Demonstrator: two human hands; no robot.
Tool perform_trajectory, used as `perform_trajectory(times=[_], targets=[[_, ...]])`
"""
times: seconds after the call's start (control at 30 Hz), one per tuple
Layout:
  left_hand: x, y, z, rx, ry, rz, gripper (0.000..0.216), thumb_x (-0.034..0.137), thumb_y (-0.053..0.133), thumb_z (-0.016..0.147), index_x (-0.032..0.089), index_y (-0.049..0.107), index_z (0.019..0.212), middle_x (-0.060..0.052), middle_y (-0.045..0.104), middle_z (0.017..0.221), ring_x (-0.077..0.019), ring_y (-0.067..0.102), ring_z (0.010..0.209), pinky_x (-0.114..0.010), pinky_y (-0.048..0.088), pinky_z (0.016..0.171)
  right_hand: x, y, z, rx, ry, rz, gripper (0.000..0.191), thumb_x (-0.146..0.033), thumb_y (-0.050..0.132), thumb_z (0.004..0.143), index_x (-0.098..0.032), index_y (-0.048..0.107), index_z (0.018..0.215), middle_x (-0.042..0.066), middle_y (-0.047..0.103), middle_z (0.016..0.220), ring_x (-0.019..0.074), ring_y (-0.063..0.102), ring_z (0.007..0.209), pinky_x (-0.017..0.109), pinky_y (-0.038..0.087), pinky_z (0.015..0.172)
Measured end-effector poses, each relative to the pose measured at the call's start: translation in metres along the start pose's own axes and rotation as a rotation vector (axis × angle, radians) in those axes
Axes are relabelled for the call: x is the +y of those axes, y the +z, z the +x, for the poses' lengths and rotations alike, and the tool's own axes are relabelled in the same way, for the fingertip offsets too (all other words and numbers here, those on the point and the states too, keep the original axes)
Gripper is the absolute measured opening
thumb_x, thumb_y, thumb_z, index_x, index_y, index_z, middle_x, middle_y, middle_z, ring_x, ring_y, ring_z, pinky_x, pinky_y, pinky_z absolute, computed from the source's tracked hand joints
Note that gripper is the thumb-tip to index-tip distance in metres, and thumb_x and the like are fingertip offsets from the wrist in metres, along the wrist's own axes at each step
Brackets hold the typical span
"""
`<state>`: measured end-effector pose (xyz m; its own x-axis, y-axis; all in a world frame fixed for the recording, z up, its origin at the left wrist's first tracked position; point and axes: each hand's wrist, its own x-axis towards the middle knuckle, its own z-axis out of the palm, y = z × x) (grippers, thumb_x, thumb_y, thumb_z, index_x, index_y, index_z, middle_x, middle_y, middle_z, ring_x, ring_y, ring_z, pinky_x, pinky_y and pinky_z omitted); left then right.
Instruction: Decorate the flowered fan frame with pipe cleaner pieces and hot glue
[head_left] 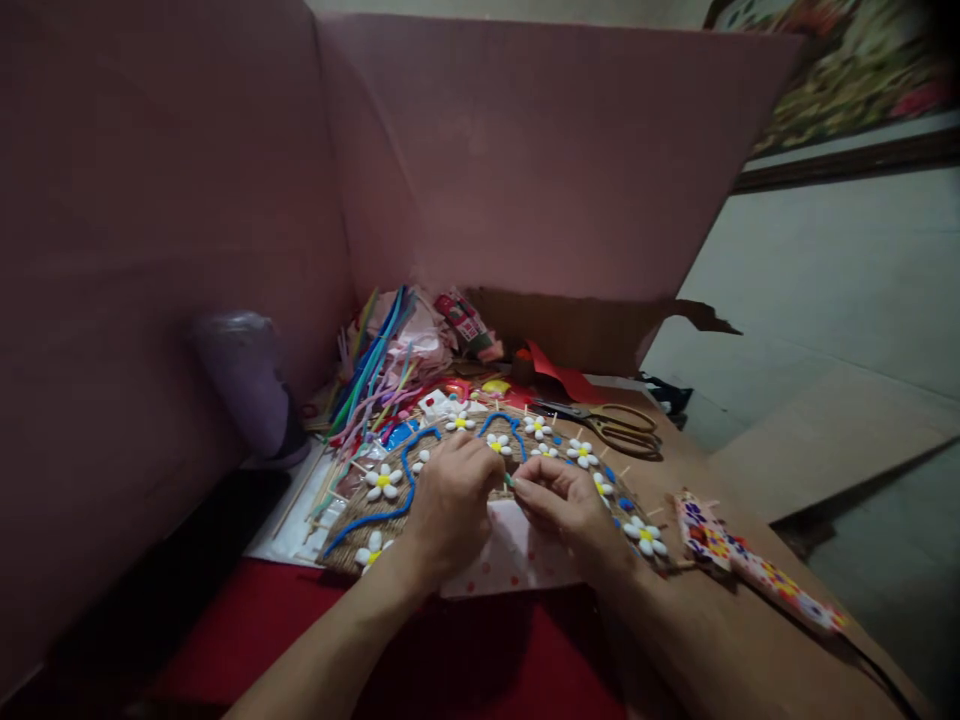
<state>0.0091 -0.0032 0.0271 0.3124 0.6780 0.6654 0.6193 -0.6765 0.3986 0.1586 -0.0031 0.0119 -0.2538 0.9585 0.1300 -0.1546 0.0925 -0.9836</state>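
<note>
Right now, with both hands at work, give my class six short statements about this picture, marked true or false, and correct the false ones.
1. White flowers sit on the brown arch. True.
2. The scissors lie to the left of the arch. False: the scissors lie beyond its right side.
3. The right hand has a small green piece at its fingertips. True.
4. The left hand is spread flat. False: the left hand has curled fingers.
5. The wavy strip is red. False: it is a blue strip.
6. A flower-patterned tool lies right of the arch. True.
</note>
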Motion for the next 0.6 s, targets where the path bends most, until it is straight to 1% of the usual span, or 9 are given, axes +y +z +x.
perform_trajectory(times=[0.07, 0.1, 0.17, 0.23, 0.3, 0.4, 0.47, 0.53, 0.6], targets=[[0.0002, 0.0020, -0.0009, -0.042, 0.078, 0.224, 0.017, 0.006, 0.045, 0.079, 0.017, 0.055, 0.070, -0.005, 0.057, 0.070, -0.0205, 0.047, 0.074, -0.034, 0.035, 0.066, 0.0003, -0.0003, 0.0012, 0.021, -0.013, -0.061, 0.025, -0.036, 0.066, 0.071, -0.015, 0.052, 0.065, -0.007, 0.040, 0.049, 0.0045, 0.028, 0.042, 0.019, 0.019, 0.039], [0.0001, 0.0029, -0.0010, -0.059, 0.110, 0.294, 0.017, 0.006, 0.045, 0.079, 0.016, 0.056, 0.070, -0.006, 0.058, 0.071, -0.0216, 0.047, 0.075, -0.035, 0.035, 0.067, 0.0001, -0.0004, 0.0017, 0.031, -0.018, -0.089, 0.025, -0.035, 0.066, 0.070, -0.015, 0.052, 0.064, -0.007, 0.040, 0.049, 0.0048, 0.029, 0.043, 0.020, 0.019, 0.039], [-0.0003, 0.0036, -0.0009, -0.068, 0.156, 0.321, 0.017, 0.007, 0.045, 0.079, 0.016, 0.056, 0.070, -0.007, 0.059, 0.072, -0.0223, 0.047, 0.076, -0.036, 0.035, 0.067, -0.0012, -0.0007, 0.0024, 0.054, -0.026, -0.128, 0.025, -0.035, 0.066, 0.069, -0.015, 0.052, 0.062, -0.007, 0.040, 0.048, 0.0052, 0.029, 0.043, 0.020, 0.020, 0.039], [-0.0005, 0.0034, -0.0004, -0.042, 0.163, 0.212, 0.018, 0.009, 0.045, 0.082, 0.016, 0.057, 0.069, -0.006, 0.059, 0.070, -0.0212, 0.047, 0.074, -0.036, 0.035, 0.068, -0.0037, -0.0011, 0.0024, 0.068, -0.032, -0.127, 0.025, -0.034, 0.067, 0.069, -0.015, 0.052, 0.062, -0.007, 0.039, 0.048, 0.0052, 0.029, 0.042, 0.021, 0.020, 0.040], [0.0001, 0.0033, -0.0001, 0.019, 0.099, -0.013, 0.018, 0.011, 0.046, 0.083, 0.016, 0.058, 0.070, -0.005, 0.059, 0.069, -0.0190, 0.048, 0.072, -0.034, 0.037, 0.068, -0.0062, -0.0016, 0.0016, 0.057, -0.032, -0.062, 0.025, -0.035, 0.067, 0.069, -0.016, 0.053, 0.063, -0.008, 0.038, 0.047, 0.0047, 0.027, 0.041, 0.021, 0.018, 0.039], [0.0021, 0.0052, -0.0005, 0.095, -0.133, -0.425, 0.010, 0.015, 0.054, 0.081, 0.016, 0.060, 0.073, -0.003, 0.058, 0.071, -0.0160, 0.051, 0.071, -0.030, 0.039, 0.066, -0.0069, -0.0019, 0.0001, -0.022, 0.001, 0.119, 0.022, -0.034, 0.065, 0.072, -0.016, 0.053, 0.067, -0.009, 0.034, 0.047, 0.0034, 0.021, 0.039, 0.020, 0.013, 0.038], [0.0028, 0.0071, -0.0011, 0.085, -0.285, -0.644, 0.006, 0.018, 0.058, 0.078, 0.016, 0.059, 0.073, -0.002, 0.057, 0.073, -0.0151, 0.051, 0.070, -0.028, 0.040, 0.064, -0.0049, -0.0017, -0.0005, -0.073, 0.017, 0.213, 0.021, -0.033, 0.064, 0.073, -0.016, 0.053, 0.069, -0.010, 0.034, 0.048, 0.0030, 0.020, 0.039, 0.019, 0.013, 0.038], [0.0020, 0.0078, -0.0014, 0.043, -0.363, -0.743, 0.007, 0.021, 0.058, 0.078, 0.017, 0.057, 0.072, -0.001, 0.054, 0.070, -0.0144, 0.050, 0.067, -0.028, 0.040, 0.063, -0.0022, -0.0013, -0.0004, -0.103, 0.016, 0.238, 0.021, -0.033, 0.064, 0.074, -0.015, 0.053, 0.070, -0.009, 0.037, 0.050, 0.0030, 0.022, 0.040, 0.019, 0.014, 0.038], [0.0000, 0.0065, -0.0010, 0.013, -0.362, -0.681, 0.009, 0.020, 0.056, 0.079, 0.017, 0.054, 0.071, 0.000, 0.052, 0.069, -0.0143, 0.048, 0.067, -0.028, 0.038, 0.063, -0.0002, -0.0009, 0.0001, -0.117, 0.015, 0.216, 0.021, -0.034, 0.064, 0.074, -0.015, 0.054, 0.071, -0.008, 0.039, 0.051, 0.0031, 0.025, 0.041, 0.019, 0.016, 0.038]])
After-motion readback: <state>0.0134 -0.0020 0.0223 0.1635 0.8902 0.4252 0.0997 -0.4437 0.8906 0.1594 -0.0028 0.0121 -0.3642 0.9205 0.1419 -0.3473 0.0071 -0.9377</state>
